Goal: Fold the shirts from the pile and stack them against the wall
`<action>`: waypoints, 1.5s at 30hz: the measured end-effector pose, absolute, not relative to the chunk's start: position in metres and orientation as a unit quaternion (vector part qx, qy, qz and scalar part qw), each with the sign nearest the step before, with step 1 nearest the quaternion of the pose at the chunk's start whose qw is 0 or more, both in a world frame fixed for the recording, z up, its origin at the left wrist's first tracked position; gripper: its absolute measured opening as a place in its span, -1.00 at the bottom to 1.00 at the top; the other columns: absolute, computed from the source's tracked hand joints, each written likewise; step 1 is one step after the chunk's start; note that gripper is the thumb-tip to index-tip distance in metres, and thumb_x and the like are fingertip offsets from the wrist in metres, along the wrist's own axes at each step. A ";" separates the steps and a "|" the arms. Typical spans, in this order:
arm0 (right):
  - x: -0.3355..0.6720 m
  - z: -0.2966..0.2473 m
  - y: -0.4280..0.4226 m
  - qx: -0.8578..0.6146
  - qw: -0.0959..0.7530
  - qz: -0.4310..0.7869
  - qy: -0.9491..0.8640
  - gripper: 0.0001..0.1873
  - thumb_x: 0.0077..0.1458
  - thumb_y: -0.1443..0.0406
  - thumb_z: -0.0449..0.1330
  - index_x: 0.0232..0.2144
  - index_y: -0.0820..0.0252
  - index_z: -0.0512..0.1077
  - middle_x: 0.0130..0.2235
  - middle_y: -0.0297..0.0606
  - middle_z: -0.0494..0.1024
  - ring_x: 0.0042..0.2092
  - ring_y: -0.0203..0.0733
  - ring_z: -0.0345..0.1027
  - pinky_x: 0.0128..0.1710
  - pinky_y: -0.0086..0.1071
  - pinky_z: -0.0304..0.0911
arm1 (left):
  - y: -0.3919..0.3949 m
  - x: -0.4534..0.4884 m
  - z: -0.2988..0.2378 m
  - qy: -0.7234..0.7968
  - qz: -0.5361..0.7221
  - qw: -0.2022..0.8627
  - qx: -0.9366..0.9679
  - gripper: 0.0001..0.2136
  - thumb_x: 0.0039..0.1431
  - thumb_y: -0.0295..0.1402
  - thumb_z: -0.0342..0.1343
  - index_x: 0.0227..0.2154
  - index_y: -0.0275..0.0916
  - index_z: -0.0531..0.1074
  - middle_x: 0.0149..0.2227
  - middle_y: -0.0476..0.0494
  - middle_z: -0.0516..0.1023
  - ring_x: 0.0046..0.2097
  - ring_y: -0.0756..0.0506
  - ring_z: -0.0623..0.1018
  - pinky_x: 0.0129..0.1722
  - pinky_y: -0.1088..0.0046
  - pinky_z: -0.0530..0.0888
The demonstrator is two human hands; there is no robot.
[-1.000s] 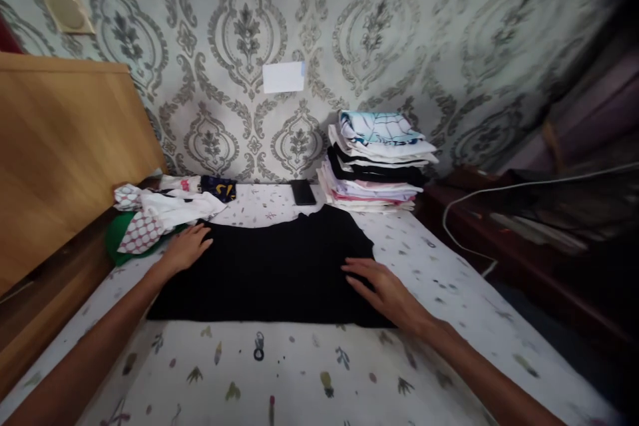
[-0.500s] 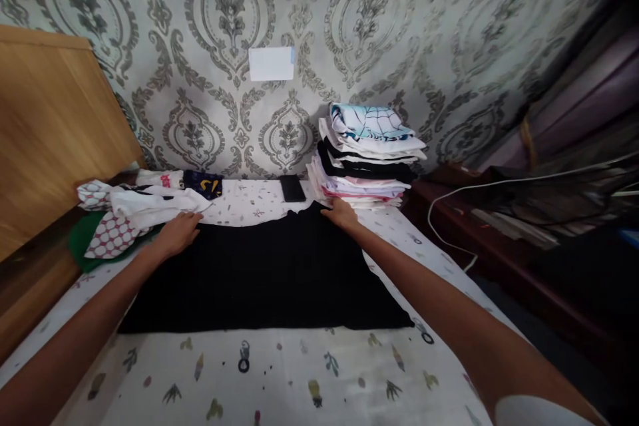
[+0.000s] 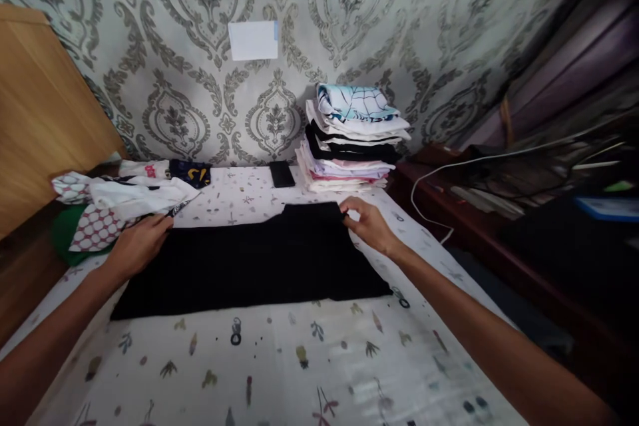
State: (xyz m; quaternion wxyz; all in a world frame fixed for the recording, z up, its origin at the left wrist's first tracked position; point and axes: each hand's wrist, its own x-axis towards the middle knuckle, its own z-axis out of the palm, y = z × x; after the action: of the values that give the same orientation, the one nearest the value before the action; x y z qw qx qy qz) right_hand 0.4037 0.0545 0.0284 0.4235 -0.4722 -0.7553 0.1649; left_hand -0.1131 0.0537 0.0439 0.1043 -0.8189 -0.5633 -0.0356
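Note:
A black garment (image 3: 249, 263), perhaps a shirt, lies spread wide across the patterned bedsheet (image 3: 210, 359). At its far left corner my left hand (image 3: 142, 239) has its fingers closed on the cloth, close to a heap of loose clothes. My right hand (image 3: 368, 223) pinches the far right corner between thumb and fingers, a little in front of the stack of folded clothes (image 3: 352, 140). Between the two hands the far edge runs nearly straight, with a raised, folded part towards the right.
Loose white, dotted and green clothes (image 3: 134, 196) lie at the left by a wooden panel (image 3: 50, 113). A black phone-like object (image 3: 282, 174) rests near the wall. On the right, a white cable (image 3: 469, 165) crosses a dark red surface with clutter.
The far edge of the black garment has come nearer to me, so the cloth looks narrower. My right hand has moved away from the stack, and the view has shifted.

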 end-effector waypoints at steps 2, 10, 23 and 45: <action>0.406 0.020 0.025 -0.465 0.354 0.120 -0.802 -0.85 0.01 0.41 0.09 -0.43 0.10 0.43 -0.31 -0.26 0.52 -0.21 -0.11 0.37 -0.10 -0.18 0.27 | 0.043 -0.119 0.037 -0.556 -0.026 0.104 -0.824 -0.67 0.27 -0.32 -0.25 -0.22 -0.18 0.45 -0.13 -0.28 0.53 -0.08 -0.26 0.54 -0.28 0.29 0.47; 0.398 0.010 -0.009 -0.512 0.236 0.053 -0.825 -0.74 0.07 0.46 0.01 -0.36 0.12 0.48 -0.28 -0.19 0.54 -0.17 -0.07 0.37 -0.12 -0.20 0.31 | 0.035 -0.135 0.027 -0.572 -0.034 0.089 -0.815 -0.64 0.26 -0.30 -0.23 -0.21 -0.17 0.51 -0.14 -0.25 0.57 -0.07 -0.25 0.55 -0.26 0.29 0.51; 0.335 -0.001 0.029 -0.548 0.186 -0.079 -0.811 -0.50 0.32 0.18 -0.08 0.16 0.22 0.41 0.17 -0.01 0.48 0.21 0.10 0.31 0.17 0.00 0.22 | 0.018 -0.021 0.015 -0.544 -0.067 0.022 -0.836 -0.42 0.38 -0.10 -0.19 0.29 -0.40 0.20 0.35 -0.39 0.22 0.38 -0.25 0.19 0.33 0.11 0.19; 0.335 -0.026 0.029 -0.534 0.189 -0.095 -0.819 -0.56 0.34 0.21 -0.08 0.10 0.16 0.47 0.14 -0.02 0.51 0.26 0.10 0.27 0.23 0.14 0.09 | 0.015 -0.123 -0.013 -0.668 -0.082 0.040 -0.738 -0.50 0.41 -0.18 -0.25 0.28 -0.30 0.22 0.37 -0.37 0.18 0.40 -0.25 0.16 0.29 -0.07 0.15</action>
State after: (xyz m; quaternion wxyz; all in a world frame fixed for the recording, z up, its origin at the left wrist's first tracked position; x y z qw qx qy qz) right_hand 0.3346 0.0290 -0.0264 0.1895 -0.5336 -0.8188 -0.0948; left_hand -0.1225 0.0150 -0.0135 0.0396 -0.7383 -0.6684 -0.0817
